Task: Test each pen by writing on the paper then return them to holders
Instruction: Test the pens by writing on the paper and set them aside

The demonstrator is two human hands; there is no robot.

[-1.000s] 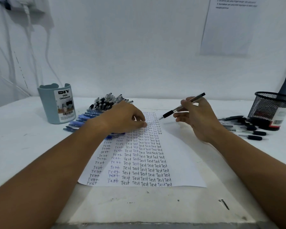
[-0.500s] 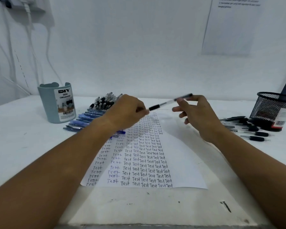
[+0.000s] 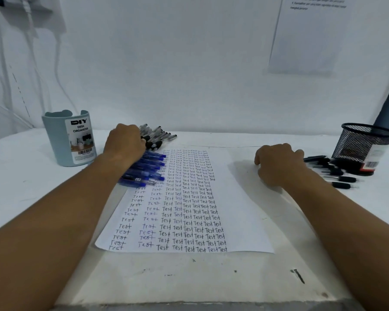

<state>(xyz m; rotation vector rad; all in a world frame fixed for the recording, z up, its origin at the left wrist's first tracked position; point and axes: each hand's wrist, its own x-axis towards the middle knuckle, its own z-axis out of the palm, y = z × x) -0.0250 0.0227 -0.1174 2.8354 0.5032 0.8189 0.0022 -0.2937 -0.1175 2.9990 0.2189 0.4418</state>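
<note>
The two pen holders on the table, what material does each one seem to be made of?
The black mesh holder looks like metal wire mesh painted matt black: the table shows through its fine grid. The pale blue desk organizer seems to be moulded plastic with a smooth, opaque wall, though coated cardboard cannot be excluded; it carries a printed label.

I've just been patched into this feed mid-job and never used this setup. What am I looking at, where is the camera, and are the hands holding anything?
One head-worn camera looks down at a person's bare hands; there is no machine. The left hand rests on the heap of black-grip pens above the blue pens; whether it grips one is hidden. The right hand, fingers loosely curled, rests on the white sheet covered in "Test" writing, holding nothing visible. More black pens lie by the black mesh cup; a pale blue plastic organizer stands left.
</note>
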